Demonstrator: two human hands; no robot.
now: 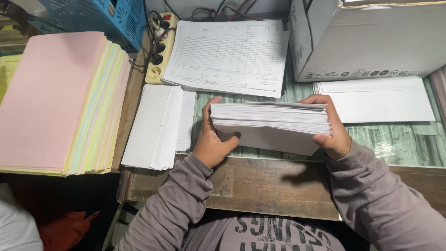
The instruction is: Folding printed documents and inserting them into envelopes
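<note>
- you've got the thick stack of white sheets (272, 122) lifted just off the table edge (274, 186), held between both hands
- left hand (211, 142) is clamped on the stack's left end, thumb underneath, fingers up the side
- right hand (332, 128) is closed round the right end, fingers over the top, thumb on the edge
- looks to me like the squaring-up step, getting the edges flush
- next move probably needs even pressure on both ends, since the bottom sheet sags a bit
- nearby: smaller white pile (160, 125) to the left, printed forms (227, 56) behind, coloured paper stack (60, 102) far left, white box (371, 39) top right
</note>
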